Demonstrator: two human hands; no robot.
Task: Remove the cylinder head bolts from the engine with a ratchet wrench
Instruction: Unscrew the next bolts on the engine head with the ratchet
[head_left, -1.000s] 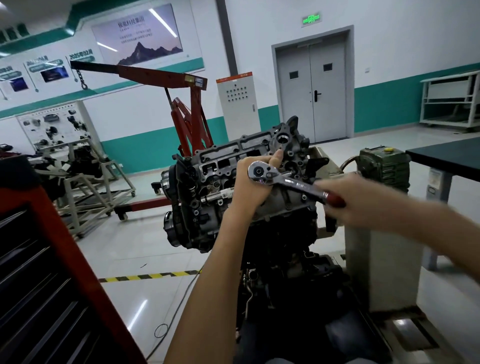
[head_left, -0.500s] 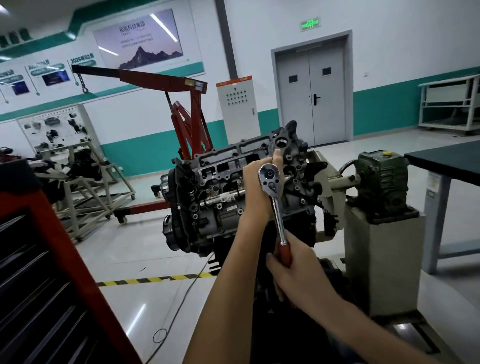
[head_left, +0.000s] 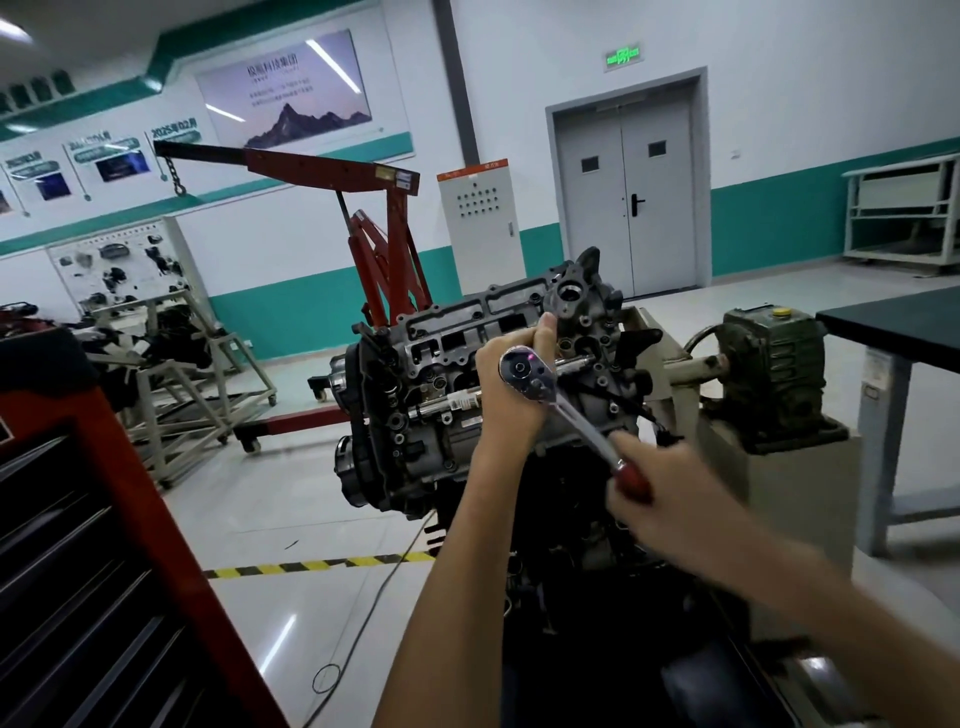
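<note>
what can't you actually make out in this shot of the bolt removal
Head view only:
1. The bolt and socket: hidden behind the ratchet wrench head and the left hand.
2. The right hand: motion-blurred, finger detail lost.
3. The lower part of the engine: dark, covered by both forearms.
4. The wall poster text: too small to read.

L forearm (head_left: 447, 597) runs up from bottom centre, bare, near vertical, wrist straight. L hand (head_left: 511, 410) has its back twd camera, fingers curled in behind the head of the ratchet wrench (head_left: 574, 415), gripping there; thumb (head_left: 545, 332) points up. R arm (head_left: 810, 587) enters from lower right, angled up-left, motion-blurred. R hand (head_left: 670, 504) wraps round the wrench's red handle end, below & right of L hand, hands apart.
</note>
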